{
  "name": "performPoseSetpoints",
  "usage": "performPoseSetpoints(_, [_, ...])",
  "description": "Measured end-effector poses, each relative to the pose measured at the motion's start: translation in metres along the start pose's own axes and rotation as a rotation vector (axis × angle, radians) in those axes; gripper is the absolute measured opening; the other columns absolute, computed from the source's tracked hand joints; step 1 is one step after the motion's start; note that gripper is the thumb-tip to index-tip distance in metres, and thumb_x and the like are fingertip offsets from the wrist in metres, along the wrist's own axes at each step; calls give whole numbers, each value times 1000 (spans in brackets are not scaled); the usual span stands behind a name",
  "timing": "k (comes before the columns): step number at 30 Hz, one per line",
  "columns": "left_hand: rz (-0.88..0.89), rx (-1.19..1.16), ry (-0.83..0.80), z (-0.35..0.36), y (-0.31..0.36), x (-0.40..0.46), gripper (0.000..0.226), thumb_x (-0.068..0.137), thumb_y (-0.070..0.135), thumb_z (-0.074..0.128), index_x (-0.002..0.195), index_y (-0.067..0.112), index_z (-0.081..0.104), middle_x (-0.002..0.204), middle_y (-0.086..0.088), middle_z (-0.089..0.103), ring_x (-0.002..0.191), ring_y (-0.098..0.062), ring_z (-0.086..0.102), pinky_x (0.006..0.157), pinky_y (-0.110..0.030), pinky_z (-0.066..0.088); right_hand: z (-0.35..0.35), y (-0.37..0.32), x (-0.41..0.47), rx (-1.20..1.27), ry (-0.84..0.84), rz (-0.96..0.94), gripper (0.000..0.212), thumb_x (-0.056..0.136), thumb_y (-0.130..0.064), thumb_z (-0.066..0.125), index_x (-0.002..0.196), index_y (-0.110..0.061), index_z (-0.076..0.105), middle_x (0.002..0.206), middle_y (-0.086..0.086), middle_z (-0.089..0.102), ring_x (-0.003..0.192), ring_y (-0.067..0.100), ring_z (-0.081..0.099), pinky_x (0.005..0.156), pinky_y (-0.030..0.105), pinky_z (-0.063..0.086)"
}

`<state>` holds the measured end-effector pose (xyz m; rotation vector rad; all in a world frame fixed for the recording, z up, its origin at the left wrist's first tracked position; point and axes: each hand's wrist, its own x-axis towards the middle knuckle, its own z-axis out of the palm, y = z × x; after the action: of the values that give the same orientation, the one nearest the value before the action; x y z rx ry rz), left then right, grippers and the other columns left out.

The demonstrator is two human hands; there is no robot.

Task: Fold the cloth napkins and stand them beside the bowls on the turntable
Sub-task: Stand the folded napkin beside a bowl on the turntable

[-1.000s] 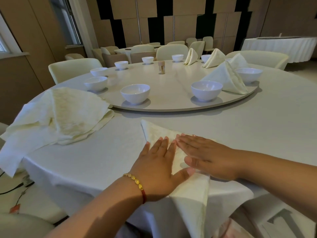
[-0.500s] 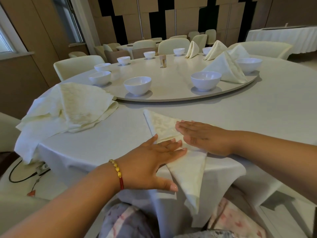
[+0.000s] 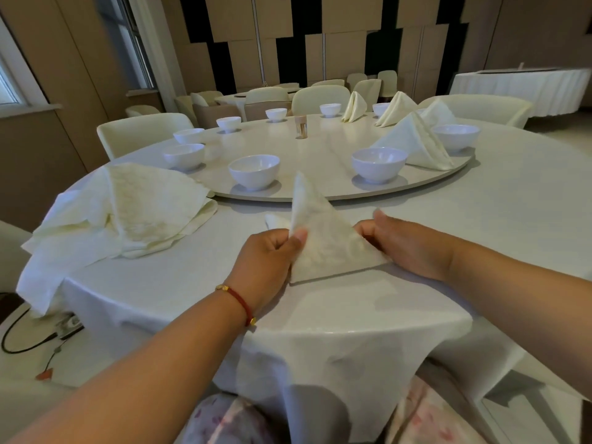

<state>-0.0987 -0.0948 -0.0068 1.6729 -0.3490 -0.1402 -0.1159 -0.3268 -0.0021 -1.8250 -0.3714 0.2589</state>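
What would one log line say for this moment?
left hand: pinches napkin | right hand: holds napkin corner | napkin: folded triangle, on table

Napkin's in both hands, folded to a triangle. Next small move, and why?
Probably lift the napkin forward and stand it beside the nearest bare bowl on the turntable: left hand and right hand already hold it upright.

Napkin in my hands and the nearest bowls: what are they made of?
Napkin: woven cloth, cream, matte, probably cotton or linen; faint damask pattern, holds a crisp crease. Bowls: glossy white, likely glazed ceramic or porcelain; soft window highlights on smooth rims, though melamine can't be excluded.
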Motion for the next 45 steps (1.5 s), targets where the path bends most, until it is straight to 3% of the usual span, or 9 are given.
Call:
performPoseSetpoints(2, [-24,136,128,3,1,7,51,90,47,56,55,10,49,57,-9,48,57,-24,46,62,-42,46,2,-5,0,17,31,58,29,84,-36,63,84,-8,58,76,0,58,73,11,54,71,21,42])
performPoseSetpoints(5, [-33,282,226,4,1,17,52,96,46,45,77,0,61,72,-16,59,68,-29,54,67,-42,48,1,-18,10,-406,103,184,20,86,-35,66,84,-16,62,78,-5,62,73,11,56,69,24,41])
performPoseSetpoints(9, [-128,484,312,3,-1,33,47,100,41,37,70,11,56,75,-6,59,72,-21,54,65,-29,41,3,-30,37,-768,205,281,37,95,-39,52,65,-18,47,65,-4,48,61,12,43,58,25,31])
performPoseSetpoints(12, [-195,623,338,2,-4,45,43,101,40,35,87,10,62,84,-5,60,79,-21,54,74,-29,41,3,-33,52,-853,138,305,43,98,-39,46,63,-18,34,62,-1,36,57,15,32,55,28,23])
performPoseSetpoints(18, [-256,829,338,2,-6,59,32,101,36,39,95,9,55,88,-4,54,82,-19,49,75,-27,37,5,-37,61,-946,136,318,41,102,-38,39,68,-17,47,67,-1,48,61,13,42,56,26,29])
performPoseSetpoints(31, [-234,1095,420,3,-4,50,24,98,36,39,81,19,45,69,5,46,72,-17,48,63,-29,36,19,-23,80,-1139,177,355,39,103,-37,32,66,-25,32,71,-7,37,84,21,44,75,31,35])
performPoseSetpoints(37, [38,853,514,-9,-1,54,29,93,29,53,119,14,52,119,-5,56,113,-23,49,90,-32,41,23,-18,80,-1157,168,382,19,102,-31,30,92,-20,41,90,-1,46,88,23,45,76,33,37])
performPoseSetpoints(40, [217,1015,267,-15,3,51,36,98,34,44,131,19,49,134,-3,51,127,-20,39,105,-33,32,24,-15,83,-1173,185,382,16,102,-28,31,94,-20,42,91,1,47,87,23,47,75,34,39])
performPoseSetpoints(45, [43,1297,-237,-13,-11,48,76,93,65,17,153,20,2,161,2,-1,148,-14,-7,118,-50,-6,23,-14,84,-1180,187,362,18,102,-30,32,92,-20,44,76,-5,44,84,21,48,71,32,39])
